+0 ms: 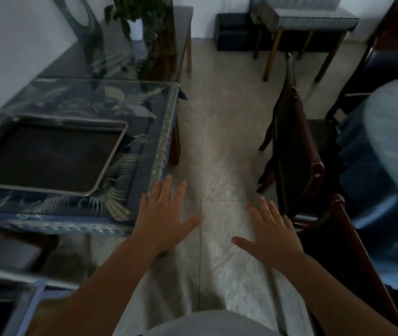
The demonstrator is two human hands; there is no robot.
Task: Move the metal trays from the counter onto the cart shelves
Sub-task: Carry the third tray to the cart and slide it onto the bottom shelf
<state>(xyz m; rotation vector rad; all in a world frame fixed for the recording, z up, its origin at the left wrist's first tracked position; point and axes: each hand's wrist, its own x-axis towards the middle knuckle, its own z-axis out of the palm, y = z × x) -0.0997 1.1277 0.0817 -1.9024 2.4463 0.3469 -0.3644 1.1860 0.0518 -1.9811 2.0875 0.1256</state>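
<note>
A shallow metal tray [47, 154] with a dark inside lies flat on the glass-topped counter [144, 132] at the left. My left hand [164, 214] is spread open, palm down, beside the counter's near right corner, to the right of the tray and not touching it. My right hand [270, 234] is also open with fingers apart, held over the floor near a chair. Neither hand holds anything. At the bottom left a metal cart frame [23, 304] shows a shelf edge, with another tray-like shape [6, 253] blurred above it.
A dark wooden chair [295, 146] stands to the right, with a person in blue clothing [387, 166] beyond it. A potted plant [134, 23] and a glass ornament sit on a dark table further back. A tiled floor strip [217, 129] runs between counter and chair.
</note>
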